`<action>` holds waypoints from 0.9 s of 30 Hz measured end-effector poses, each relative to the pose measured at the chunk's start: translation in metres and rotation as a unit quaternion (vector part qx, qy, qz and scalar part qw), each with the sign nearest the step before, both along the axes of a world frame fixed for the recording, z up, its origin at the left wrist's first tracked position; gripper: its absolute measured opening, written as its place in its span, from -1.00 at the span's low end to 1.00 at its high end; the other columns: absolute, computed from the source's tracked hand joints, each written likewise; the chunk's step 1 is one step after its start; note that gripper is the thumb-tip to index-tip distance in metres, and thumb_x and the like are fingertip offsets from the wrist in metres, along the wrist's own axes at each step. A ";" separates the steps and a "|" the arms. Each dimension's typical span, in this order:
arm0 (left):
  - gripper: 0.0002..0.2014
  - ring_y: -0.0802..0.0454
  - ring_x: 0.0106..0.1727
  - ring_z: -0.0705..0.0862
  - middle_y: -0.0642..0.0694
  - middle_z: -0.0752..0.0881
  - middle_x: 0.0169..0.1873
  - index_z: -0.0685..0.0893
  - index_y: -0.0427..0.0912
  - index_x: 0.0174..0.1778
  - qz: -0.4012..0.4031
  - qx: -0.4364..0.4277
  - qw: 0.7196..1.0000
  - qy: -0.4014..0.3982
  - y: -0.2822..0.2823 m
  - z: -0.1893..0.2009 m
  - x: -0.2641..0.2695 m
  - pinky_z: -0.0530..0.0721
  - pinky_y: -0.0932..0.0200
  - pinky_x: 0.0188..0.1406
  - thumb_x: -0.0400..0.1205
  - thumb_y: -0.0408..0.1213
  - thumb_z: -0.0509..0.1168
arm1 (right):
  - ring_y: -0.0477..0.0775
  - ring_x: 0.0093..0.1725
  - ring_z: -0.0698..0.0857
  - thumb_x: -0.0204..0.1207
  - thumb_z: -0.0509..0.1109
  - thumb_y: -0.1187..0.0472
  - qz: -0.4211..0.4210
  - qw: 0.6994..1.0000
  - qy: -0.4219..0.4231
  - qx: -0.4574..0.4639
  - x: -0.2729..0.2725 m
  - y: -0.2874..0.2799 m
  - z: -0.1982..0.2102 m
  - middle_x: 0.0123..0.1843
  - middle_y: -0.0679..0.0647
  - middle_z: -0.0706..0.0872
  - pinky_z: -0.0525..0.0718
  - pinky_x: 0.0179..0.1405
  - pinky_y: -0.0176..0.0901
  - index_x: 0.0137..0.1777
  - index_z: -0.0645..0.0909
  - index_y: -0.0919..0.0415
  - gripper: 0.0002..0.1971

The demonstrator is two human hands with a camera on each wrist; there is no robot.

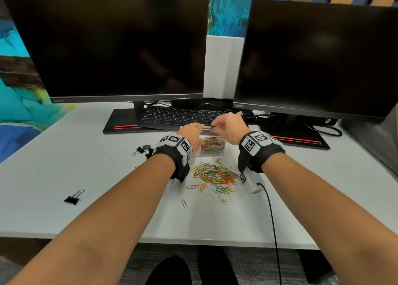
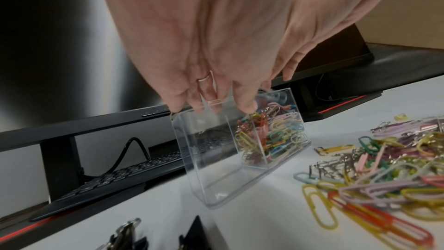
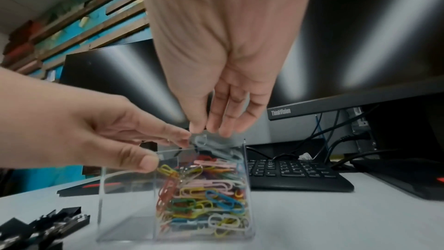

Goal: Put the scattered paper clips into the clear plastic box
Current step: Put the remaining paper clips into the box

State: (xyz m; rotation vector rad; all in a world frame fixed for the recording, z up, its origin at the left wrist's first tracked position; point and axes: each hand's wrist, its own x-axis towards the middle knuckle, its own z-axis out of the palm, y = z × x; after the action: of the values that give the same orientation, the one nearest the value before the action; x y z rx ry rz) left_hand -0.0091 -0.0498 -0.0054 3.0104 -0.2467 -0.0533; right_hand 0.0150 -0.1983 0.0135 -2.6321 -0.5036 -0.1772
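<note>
The clear plastic box (image 1: 212, 146) (image 2: 216, 159) (image 3: 127, 206) stands upright on the white desk and has two compartments. Its right compartment holds many coloured paper clips (image 3: 206, 197); the left one is bare. My left hand (image 1: 192, 131) (image 2: 211, 105) grips the box's top rim, fingers behind and thumb in front. My right hand (image 1: 217, 127) (image 3: 206, 128) hovers over the right compartment, fingertips down, pinching a few clips (image 3: 201, 140) that hang blurred at the rim. A pile of scattered clips (image 1: 215, 174) (image 2: 384, 178) lies just nearer than the box.
Black binder clips lie left of the box (image 1: 143, 151) and one sits alone farther left (image 1: 73, 197). A keyboard (image 1: 178, 116) and two dark monitors (image 1: 120, 47) stand close behind. A black cable (image 1: 272, 220) runs off the desk's front edge on the right.
</note>
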 end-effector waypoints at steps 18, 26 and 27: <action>-0.39 -0.12 0.64 0.19 -0.10 0.13 0.65 0.09 -0.16 0.65 -0.004 -0.002 1.000 0.009 -0.001 -0.005 0.005 0.20 -0.15 0.62 0.72 -0.18 0.17 | 0.22 0.15 0.69 0.62 0.24 0.17 -0.059 0.957 0.167 -0.230 -0.038 -0.050 -0.051 0.16 0.24 0.74 0.61 0.03 -0.16 0.14 0.70 0.38 -0.68; -0.40 -0.14 0.62 0.24 -0.11 0.17 0.64 0.11 -0.17 0.65 0.000 0.015 1.000 0.014 -0.004 0.001 0.001 0.24 -0.14 0.60 0.72 -0.18 0.17 | 0.21 0.35 0.60 0.58 0.19 0.36 -0.112 0.961 0.147 -0.206 -0.033 -0.066 -0.025 0.38 0.18 0.61 0.55 0.33 -0.10 0.35 0.61 0.26 -0.63; -0.40 -0.14 0.62 0.24 -0.11 0.17 0.64 0.10 -0.17 0.65 0.002 0.018 1.000 0.017 -0.004 0.002 0.001 0.24 -0.14 0.60 0.72 -0.18 0.17 | 0.23 0.34 0.61 0.59 0.19 0.34 -0.122 0.950 0.151 -0.244 -0.035 -0.068 -0.026 0.37 0.21 0.61 0.57 0.32 -0.07 0.34 0.60 0.31 -0.64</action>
State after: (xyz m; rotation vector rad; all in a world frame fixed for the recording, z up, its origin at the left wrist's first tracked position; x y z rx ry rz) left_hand -0.0078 -0.0537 -0.0032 3.0429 -0.2401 -0.1098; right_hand -0.0200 -0.2659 -0.0129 -3.1196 -0.1221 0.3150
